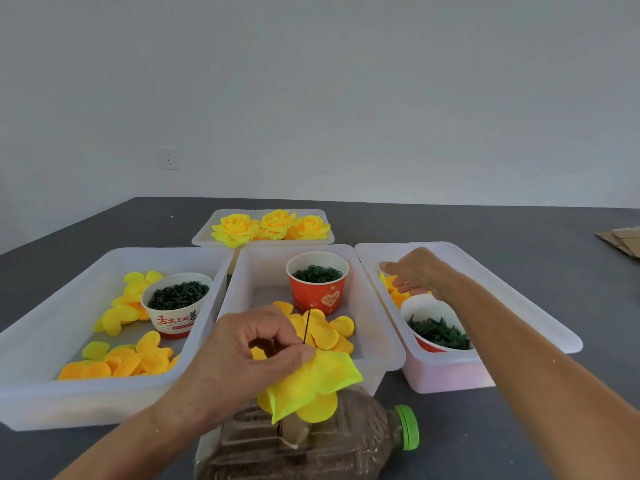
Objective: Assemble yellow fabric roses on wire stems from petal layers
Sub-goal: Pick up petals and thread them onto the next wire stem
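Nearest the camera, a clear plastic bottle (311, 445) with dark contents lies on its side on the dark counter (485, 445), its green cap (408, 427) pointing right. Just above it the left hand (242, 355) pinches a thin dark wire stem (306, 327) between thumb and curled fingers; the stem stands close to upright, its free tip pointing up and slightly away. Bright yellow petal layers (311, 386) sit on the stem at the fingertips and spread down and to the right, overlapping the bottle.

Behind the hand, the middle white tray (381, 341) holds loose orange-yellow petals (332, 330) and a red paper cup (318, 289) of dark green rings. The left tray (52, 323) carries yellow and orange petals (121, 362) around a white paper cup (176, 303) full of dark green pieces. In the right tray (519, 306) a cup (436, 327) holds green leaf-like parts, and beyond it the right hand (419, 275) reaches down onto a few yellow petals, fingers loosely bent; whether it grips any I cannot tell.

Farthest back, a fourth tray (207, 237) holds three finished yellow roses (273, 225), blooms facing up. Cardboard pieces (623, 240) lie at the far right edge.
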